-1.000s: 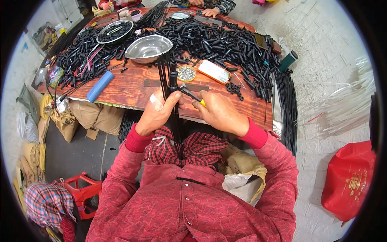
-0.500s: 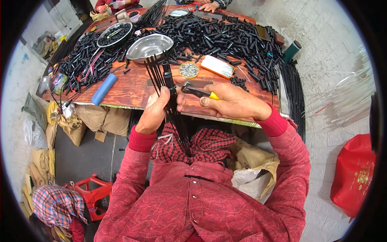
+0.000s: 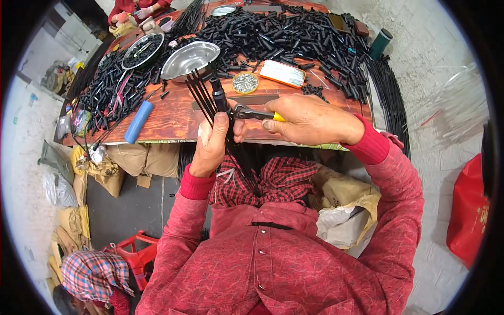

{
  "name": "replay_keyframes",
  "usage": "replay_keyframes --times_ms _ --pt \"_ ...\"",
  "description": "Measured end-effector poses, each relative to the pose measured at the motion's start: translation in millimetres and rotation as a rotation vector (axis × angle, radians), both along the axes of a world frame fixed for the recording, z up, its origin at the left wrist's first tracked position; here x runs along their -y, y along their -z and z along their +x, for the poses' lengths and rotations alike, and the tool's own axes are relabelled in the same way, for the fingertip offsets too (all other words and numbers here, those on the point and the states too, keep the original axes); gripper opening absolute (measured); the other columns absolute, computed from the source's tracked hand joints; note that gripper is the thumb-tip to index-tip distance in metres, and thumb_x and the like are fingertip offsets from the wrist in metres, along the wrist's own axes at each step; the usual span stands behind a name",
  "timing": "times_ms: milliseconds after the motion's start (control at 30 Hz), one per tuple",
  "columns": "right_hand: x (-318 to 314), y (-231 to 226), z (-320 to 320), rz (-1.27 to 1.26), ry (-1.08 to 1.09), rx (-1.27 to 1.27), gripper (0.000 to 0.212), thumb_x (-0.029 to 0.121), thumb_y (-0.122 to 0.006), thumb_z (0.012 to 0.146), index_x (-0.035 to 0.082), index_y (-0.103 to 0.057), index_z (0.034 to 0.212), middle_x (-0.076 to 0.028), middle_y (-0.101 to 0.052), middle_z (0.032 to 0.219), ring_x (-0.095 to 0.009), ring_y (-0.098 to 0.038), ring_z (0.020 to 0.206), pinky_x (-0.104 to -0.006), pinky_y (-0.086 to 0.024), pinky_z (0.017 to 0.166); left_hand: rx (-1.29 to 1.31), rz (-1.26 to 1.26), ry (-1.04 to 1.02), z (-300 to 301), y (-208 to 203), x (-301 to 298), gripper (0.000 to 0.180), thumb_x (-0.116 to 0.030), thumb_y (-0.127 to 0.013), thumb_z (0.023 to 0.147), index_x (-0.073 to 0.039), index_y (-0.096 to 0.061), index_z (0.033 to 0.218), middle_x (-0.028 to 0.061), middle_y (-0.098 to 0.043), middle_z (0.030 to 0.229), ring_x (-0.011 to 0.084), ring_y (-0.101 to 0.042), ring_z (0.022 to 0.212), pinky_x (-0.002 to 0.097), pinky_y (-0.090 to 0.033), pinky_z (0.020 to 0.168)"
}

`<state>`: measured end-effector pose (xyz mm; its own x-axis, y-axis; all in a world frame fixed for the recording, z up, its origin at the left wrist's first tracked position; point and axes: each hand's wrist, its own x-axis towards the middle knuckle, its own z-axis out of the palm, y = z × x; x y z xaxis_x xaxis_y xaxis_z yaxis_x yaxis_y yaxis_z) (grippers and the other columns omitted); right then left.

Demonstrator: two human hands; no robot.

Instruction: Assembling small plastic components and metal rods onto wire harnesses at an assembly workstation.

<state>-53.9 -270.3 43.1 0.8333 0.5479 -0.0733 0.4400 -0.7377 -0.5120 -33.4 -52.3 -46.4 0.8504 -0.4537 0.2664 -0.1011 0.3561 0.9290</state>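
My left hand (image 3: pixel 211 148) is closed around a bundle of thin black rods (image 3: pixel 197 93), its thumb pressing against them. Among them a thicker black tubular piece (image 3: pixel 219 95) stands nearly upright. In my right hand (image 3: pixel 310 119) are pliers with a yellow-ended handle (image 3: pixel 266 115). Their dark jaws touch or nearly touch the black piece just above my left fingers; the exact contact is hidden. Below my hands the lower ends of the rods run down toward the checked cloth (image 3: pixel 283 178) on my lap.
Black tubular parts (image 3: pixel 273 37) are heaped over the wooden table (image 3: pixel 173 118). Nearby lie a steel bowl (image 3: pixel 190 59), a round dish of small metal pieces (image 3: pixel 244 83), an orange-rimmed tray (image 3: pixel 282 73) and a blue roll (image 3: pixel 139 122). Other people sit at far left and lower left.
The pliers have moved left, their jaws now against or beside the black piece instead of apart from it. The whole view has shifted slightly.
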Motion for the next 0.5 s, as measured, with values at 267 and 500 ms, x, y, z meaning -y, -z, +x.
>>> replay_keyframes --times_ms 267,500 --pt "-2.9 1.3 -6.3 -0.064 0.059 0.028 0.032 0.026 -0.057 0.094 -0.005 -0.062 0.097 -0.027 -0.063 0.085 -0.043 -0.064 0.086 -0.0497 -0.049 0.074 0.049 0.073 -0.101 -1.8 4.8 3.8 0.046 -0.044 -0.042 0.104 0.002 -0.048 0.111 0.0033 -0.050 0.072 0.0117 -0.049 0.065 0.0268 -0.042 0.059" --pt "1.9 -0.7 -5.2 -0.081 0.037 0.057 0.031 0.027 -0.058 0.093 -0.004 -0.063 0.093 -0.025 -0.064 0.083 -0.043 -0.064 0.084 -0.0509 -0.048 0.072 0.070 0.093 -0.079 -2.4 7.5 4.3 0.046 -0.043 -0.042 0.104 0.002 -0.045 0.113 0.0039 -0.050 0.071 0.0125 -0.049 0.065 0.0272 -0.042 0.059"
